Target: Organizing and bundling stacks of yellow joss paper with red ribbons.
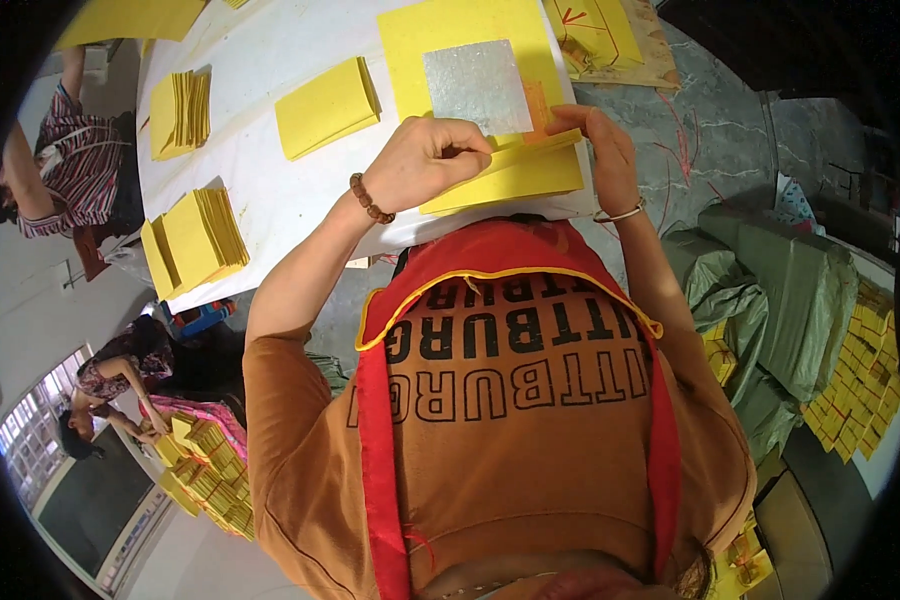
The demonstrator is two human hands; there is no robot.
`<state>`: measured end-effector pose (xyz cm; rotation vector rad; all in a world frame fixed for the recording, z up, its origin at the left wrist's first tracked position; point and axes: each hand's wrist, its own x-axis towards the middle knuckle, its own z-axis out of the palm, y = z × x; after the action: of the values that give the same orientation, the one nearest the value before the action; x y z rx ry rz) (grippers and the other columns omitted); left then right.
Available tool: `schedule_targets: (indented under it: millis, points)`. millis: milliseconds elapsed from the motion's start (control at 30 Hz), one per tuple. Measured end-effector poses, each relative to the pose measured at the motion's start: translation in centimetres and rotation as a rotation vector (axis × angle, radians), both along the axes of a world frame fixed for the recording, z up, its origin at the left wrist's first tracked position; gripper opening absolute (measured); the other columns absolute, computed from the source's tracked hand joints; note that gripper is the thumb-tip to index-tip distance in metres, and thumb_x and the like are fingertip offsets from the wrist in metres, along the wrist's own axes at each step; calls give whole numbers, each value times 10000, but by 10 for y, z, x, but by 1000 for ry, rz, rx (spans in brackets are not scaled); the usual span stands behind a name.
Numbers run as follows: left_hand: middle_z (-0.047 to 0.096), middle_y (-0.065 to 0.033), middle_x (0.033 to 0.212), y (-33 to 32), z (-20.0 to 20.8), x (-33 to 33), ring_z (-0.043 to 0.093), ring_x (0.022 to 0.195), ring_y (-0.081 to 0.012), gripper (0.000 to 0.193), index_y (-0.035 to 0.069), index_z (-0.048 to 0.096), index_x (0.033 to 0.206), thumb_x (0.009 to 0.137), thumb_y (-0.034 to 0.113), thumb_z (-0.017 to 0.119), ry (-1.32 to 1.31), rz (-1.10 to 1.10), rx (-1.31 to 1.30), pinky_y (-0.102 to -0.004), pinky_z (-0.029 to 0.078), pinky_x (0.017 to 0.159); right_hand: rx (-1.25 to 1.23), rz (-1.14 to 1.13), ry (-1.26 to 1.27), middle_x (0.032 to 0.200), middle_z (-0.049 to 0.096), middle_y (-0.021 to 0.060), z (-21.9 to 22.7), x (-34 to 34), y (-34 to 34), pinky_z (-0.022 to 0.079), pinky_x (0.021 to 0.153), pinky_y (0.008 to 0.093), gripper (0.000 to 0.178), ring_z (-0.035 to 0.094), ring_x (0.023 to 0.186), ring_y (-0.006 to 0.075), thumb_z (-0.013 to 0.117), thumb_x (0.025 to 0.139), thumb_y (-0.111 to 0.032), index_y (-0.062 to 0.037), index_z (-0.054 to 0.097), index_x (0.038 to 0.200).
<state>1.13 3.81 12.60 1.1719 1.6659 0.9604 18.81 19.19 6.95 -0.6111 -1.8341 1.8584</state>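
At the table edge before me lies a yellow paper sheet (505, 183), its near part folded upward. Farther up, a flat yellow area (406, 72) bears a silver square (473, 84) and a smaller orange patch (537, 103). My left hand (425, 163) is closed, its thumb and forefinger pinching the fold's upper edge. My right hand (610, 152) curls its fingers at the same fold's right end, fingertips on the paper; its thumb is hard to make out. Whether the folded sheet and the silver-marked one are a single piece I cannot tell.
Folded yellow paper stacks (328, 106) stand on the white table (255, 130), towards its left. Tied yellow packets (595, 38) lie at the far right. A green sheet (770, 310) and piled yellow bundles (858, 370) are to my right. Two people (95, 170) work at left.
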Motion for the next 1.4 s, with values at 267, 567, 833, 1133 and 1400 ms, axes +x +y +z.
schedule_targets:
  millis: [267, 567, 833, 1133, 1400]
  points:
    - [631, -35, 719, 5, 3, -8, 541, 653, -72, 145, -4, 642, 831, 773, 119, 591, -115, -27, -84, -217, 434, 608, -97, -11, 26, 960, 601, 76, 0, 1, 0, 391, 861, 273, 369, 534, 921, 147, 352, 946, -248, 29, 587, 1013]
    - [629, -46, 732, 4, 6, -8, 544, 672, -89, 158, -9, 635, 836, 778, 133, 596, -104, -43, -102, -232, 439, 637, 508, 108, 47, 1009, 582, 89, 0, 2, 5, 398, 862, 299, 179, 532, 983, 186, 612, 796, -106, -42, 608, 963]
    - [541, -100, 1131, -28, 14, -26, 484, 1056, -272, 478, 76, 523, 1157, 745, 278, 656, 703, -274, 316, -372, 395, 869, 348, 70, 66, 969, 580, 76, -12, -1, 8, 410, 840, 317, 181, 532, 976, 225, 668, 711, -56, -53, 594, 877]
    - [561, -42, 1012, -39, 0, -21, 511, 955, -188, 341, 169, 595, 1034, 713, 79, 526, 1218, -102, 515, -305, 402, 752, 1190, 185, -10, 1078, 580, 44, 37, -13, 21, 325, 918, 377, 310, 498, 1078, 246, 651, 700, -171, -182, 618, 1008]
    - [567, -98, 696, -52, -6, -6, 566, 639, -215, 221, 46, 571, 990, 794, 145, 547, 667, 64, 464, -295, 430, 552, 945, 496, -116, 1045, 609, 41, 39, 0, 13, 341, 891, 349, 307, 560, 988, 204, 619, 742, -210, -158, 608, 1044]
